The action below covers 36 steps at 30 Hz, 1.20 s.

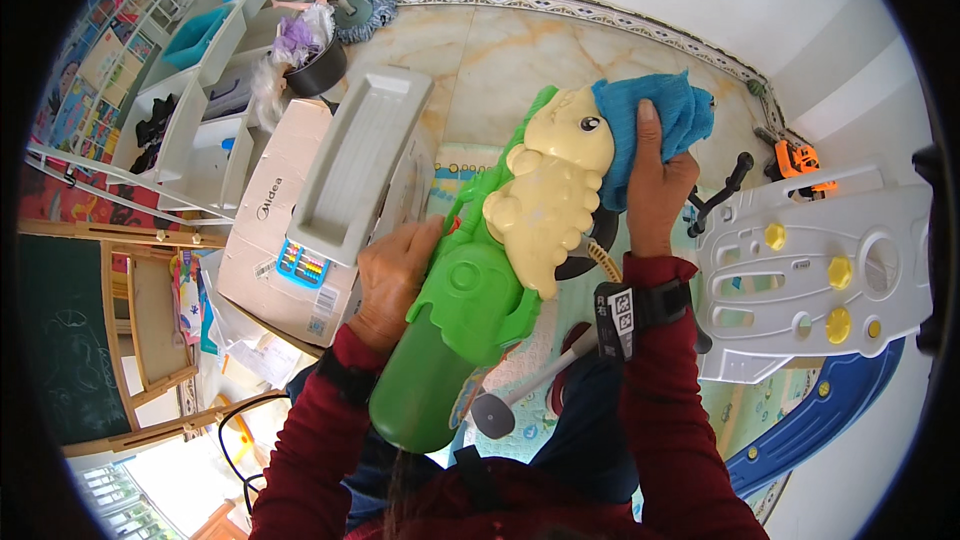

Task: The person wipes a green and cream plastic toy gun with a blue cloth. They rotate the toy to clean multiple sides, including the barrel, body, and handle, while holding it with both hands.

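Observation:
A green and cream plastic toy water gun (551,180), its front shaped like a cartoon animal with an eye, is held up at a slant in front of me. My left hand (401,277) grips it on the left side, close to a small red part. In my right hand (656,180) is a folded blue cloth (649,127), pressed against the toy's head end with the thumb on top. The cloth covers the toy's tip. Toward my body lies the dark green rounded tank (420,386) of the toy.
A cardboard box (259,187) to the left bears a grey plastic tray (352,172) and a small bead abacus (301,264). White shelving (176,135) and a chalkboard (67,337) stand further left. On the right are a grey plastic panel (810,270) and a blue slide (832,405).

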Each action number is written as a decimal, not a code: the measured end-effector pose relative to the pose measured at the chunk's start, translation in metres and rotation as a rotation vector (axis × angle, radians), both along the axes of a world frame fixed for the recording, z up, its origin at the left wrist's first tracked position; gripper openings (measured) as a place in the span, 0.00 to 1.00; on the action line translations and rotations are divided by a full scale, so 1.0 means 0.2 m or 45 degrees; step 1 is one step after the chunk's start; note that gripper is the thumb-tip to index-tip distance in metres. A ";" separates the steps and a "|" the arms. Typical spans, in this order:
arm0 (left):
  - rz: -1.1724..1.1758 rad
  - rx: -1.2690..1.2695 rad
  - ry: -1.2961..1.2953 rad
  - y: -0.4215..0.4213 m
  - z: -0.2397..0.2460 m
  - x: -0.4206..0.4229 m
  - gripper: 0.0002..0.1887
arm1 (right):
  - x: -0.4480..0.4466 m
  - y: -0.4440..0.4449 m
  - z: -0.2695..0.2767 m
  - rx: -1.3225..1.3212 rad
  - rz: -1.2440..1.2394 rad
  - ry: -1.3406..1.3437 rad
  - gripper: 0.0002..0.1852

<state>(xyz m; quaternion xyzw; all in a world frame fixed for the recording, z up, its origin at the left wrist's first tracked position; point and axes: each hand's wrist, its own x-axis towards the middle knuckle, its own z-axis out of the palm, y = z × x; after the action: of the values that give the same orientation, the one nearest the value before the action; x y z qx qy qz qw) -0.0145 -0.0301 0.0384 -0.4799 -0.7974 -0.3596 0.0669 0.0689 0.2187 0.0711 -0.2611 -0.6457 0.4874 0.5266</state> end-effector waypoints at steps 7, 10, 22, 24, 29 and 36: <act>0.109 -0.093 0.184 -0.02 -0.05 -0.05 0.17 | 0.01 -0.26 0.03 0.938 0.347 -0.282 0.07; 0.097 -0.136 0.323 -0.05 -0.05 -0.08 0.19 | 0.04 -0.38 0.04 1.061 0.675 -0.328 0.11; -0.062 -0.205 0.507 0.03 -0.03 -0.04 0.17 | -0.03 -0.03 -0.15 0.590 0.223 -0.322 0.13; -0.099 -0.161 0.486 0.03 -0.02 -0.03 0.19 | -0.01 0.03 -0.15 0.396 0.134 -0.262 0.14; -0.174 -0.100 0.459 0.04 0.00 -0.02 0.20 | 0.06 0.16 -0.12 -0.380 0.237 -0.078 0.15; -0.200 -0.049 0.489 0.03 0.02 -0.01 0.18 | 0.13 0.18 -0.08 -0.830 0.506 0.188 0.24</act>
<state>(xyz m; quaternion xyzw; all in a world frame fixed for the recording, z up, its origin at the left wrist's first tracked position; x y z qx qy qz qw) -0.0164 -0.0245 0.0422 -0.6017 -0.7368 -0.2502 0.1803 0.0943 0.2546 0.0550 -0.2488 -0.4554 0.7769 0.3565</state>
